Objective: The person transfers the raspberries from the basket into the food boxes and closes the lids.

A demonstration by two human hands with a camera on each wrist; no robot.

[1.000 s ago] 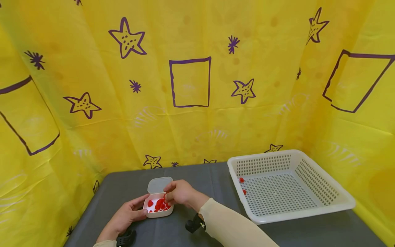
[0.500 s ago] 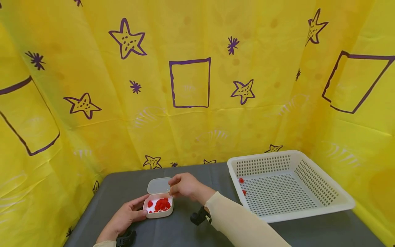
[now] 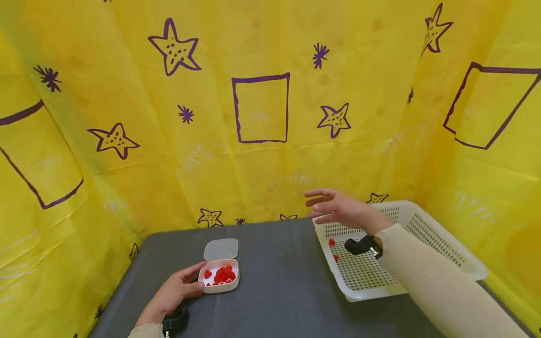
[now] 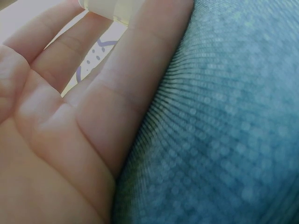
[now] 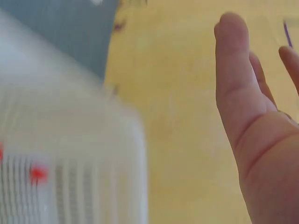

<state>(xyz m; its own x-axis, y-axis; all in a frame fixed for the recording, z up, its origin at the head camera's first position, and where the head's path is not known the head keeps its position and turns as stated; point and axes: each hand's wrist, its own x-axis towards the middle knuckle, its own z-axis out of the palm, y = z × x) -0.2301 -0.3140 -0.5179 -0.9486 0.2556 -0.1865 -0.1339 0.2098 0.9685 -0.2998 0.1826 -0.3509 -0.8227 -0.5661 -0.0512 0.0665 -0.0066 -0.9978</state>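
Observation:
A small white lidded box (image 3: 219, 287) stands on the grey table with its translucent lid (image 3: 221, 249) laid back. Several small red pieces (image 3: 224, 275) lie inside. My left hand (image 3: 179, 292) holds the box by its left side, thumb at the front corner and fingers behind. In the left wrist view, the fingers (image 4: 70, 44) reach up to the box's pale edge (image 4: 100, 6). Over the back left corner of a white plastic basket (image 3: 372, 294), my right hand (image 3: 336, 207) is raised with its fingers spread and loose, nothing visible in them.
Two red pieces, one farther back (image 3: 331, 242) and one nearer (image 3: 336, 258), lie along the basket's left inner side. A yellow patterned curtain (image 3: 262, 183) rises behind and beside the grey table (image 3: 274, 263).
From the box, my right hand has moved right and up to the basket's back left corner. My left hand stays at the box. The head view has shifted slightly.

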